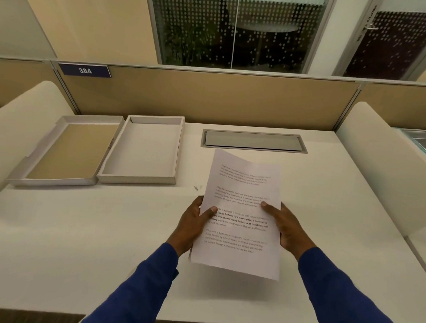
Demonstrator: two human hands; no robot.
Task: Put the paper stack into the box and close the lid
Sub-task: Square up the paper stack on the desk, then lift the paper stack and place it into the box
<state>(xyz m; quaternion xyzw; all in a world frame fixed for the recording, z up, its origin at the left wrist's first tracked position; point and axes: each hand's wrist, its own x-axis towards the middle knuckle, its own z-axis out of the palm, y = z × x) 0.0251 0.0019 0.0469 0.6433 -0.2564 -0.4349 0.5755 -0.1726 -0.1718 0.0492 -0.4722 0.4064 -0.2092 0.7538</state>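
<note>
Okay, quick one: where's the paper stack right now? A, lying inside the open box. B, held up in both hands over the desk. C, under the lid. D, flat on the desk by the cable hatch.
B: the paper stack is gripped by the left hand and right hand, while the box sits empty beside its lid.

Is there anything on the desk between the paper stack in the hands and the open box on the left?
No. In the head view, the desk between the paper stack and the box is bare except for a small dark mark.
</note>
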